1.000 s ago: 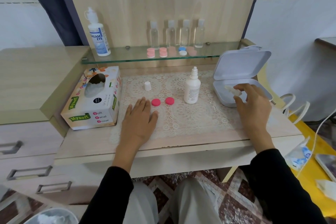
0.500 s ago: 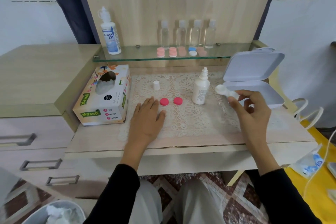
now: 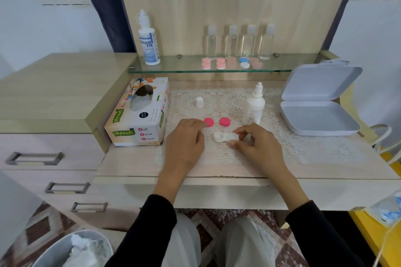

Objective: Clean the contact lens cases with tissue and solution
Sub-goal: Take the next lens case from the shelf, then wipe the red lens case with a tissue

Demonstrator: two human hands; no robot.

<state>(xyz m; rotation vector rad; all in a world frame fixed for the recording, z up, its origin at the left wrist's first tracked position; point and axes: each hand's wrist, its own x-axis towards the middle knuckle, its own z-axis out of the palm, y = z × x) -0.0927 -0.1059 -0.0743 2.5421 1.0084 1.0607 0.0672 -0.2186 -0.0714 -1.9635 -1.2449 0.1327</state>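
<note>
A white contact lens case (image 3: 223, 137) lies on the lace mat at the table's middle, both wells uncapped. My right hand (image 3: 258, 147) pinches its right end between thumb and fingers. My left hand (image 3: 184, 143) rests on the mat just left of the case, fingers loosely bent, a fingertip next to one of two pink caps (image 3: 209, 122) (image 3: 225, 121). A small white solution bottle (image 3: 254, 105) stands uncapped behind my right hand; its white cap (image 3: 199, 102) stands apart to the left. The tissue box (image 3: 138, 112) sits at the left.
An open grey box (image 3: 319, 119) sits at the right. A glass shelf (image 3: 165, 67) carries a large solution bottle (image 3: 148, 39), several clear bottles and several lens cases (image 3: 220, 63). A bin (image 3: 65, 249) with used tissue stands at lower left. Drawers are on the left.
My right hand took the white lens case out of the grey box and carried it left, down onto the mat in front of me. My left hand has curled its fingers slightly.
</note>
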